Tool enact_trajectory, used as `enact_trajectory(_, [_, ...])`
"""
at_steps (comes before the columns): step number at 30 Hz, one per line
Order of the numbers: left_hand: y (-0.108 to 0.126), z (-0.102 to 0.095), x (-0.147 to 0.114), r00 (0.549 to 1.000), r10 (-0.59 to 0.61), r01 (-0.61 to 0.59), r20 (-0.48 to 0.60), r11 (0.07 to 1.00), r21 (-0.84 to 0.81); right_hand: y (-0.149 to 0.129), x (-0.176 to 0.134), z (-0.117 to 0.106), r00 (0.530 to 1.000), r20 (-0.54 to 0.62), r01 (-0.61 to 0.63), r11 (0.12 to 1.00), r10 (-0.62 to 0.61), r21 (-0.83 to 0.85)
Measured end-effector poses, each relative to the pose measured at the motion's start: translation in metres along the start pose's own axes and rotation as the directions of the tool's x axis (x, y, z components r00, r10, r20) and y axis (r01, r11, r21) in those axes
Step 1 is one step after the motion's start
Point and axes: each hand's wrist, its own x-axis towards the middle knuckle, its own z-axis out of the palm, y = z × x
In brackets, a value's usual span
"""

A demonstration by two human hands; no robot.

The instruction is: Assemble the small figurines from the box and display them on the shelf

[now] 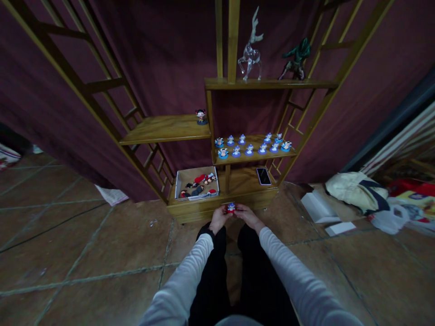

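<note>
- While the left hand (219,218) pinches one side of a small purple-and-red figurine (231,208) in the head view, the right hand (248,216) pinches its other side, so it sits between them.
- Just beyond the left hand, an open box (190,174) holds several loose figures (206,179).
- Ahead of the right hand, a phone (263,176) lies on the low shelf (243,181).
- Higher, beyond both hands, rows of figurines (249,149) stand.

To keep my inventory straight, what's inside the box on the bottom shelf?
Several small figures with red and dark parts lie jumbled in the box, whose bare inside shows around them. The figures' undersides, and anything beneath them, are covered and cannot be seen.
</note>
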Motion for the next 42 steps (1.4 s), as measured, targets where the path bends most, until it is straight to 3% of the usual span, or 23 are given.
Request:
enact_trajectory(6, [0.004, -0.001, -0.001, 0.998, 0.026, -0.029, 0.052, 0.997, 0.074, -0.001, -0.002, -0.002, 1.0, 0.012, 0.007, 0.999, -0.007, -0.032])
enact_trajectory(10, [0.003, 0.0, -0.002, 0.998, 0.055, -0.065, 0.043, 0.956, 0.285, 0.003, -0.001, -0.003, 0.999, 0.012, 0.051, 0.998, -0.05, -0.049])
enact_trajectory(17, [0.023, 0.006, -0.019, 0.98, 0.186, -0.191, 0.075, 0.743, 0.642, 0.005, -0.002, -0.003, 0.994, -0.08, 0.066, 0.997, -0.069, -0.05])
enact_trajectory(21, [0.04, 0.005, -0.032, 0.986, 0.136, -0.164, 0.101, 0.615, 0.771, 0.002, -0.005, 0.001, 0.995, -0.077, 0.054, 0.997, -0.059, -0.061])
enact_trajectory(26, [0.049, 0.001, -0.042, 0.987, 0.091, -0.162, 0.135, 0.505, 0.848, 0.002, -0.008, 0.004, 0.996, -0.074, 0.05, 0.994, -0.057, -0.095])
enact_trajectory(34, [0.045, 0.001, -0.047, 0.968, 0.137, -0.25, 0.212, 0.413, 0.875, 0.01, -0.004, 0.005, 0.992, -0.111, 0.043, 0.983, -0.064, -0.179])
enact_trajectory(42, [0.037, 0.003, -0.047, 0.954, 0.159, -0.291, 0.253, 0.316, 0.903, 0.026, 0.005, -0.004, 0.968, -0.127, 0.16, 0.922, -0.216, -0.352])
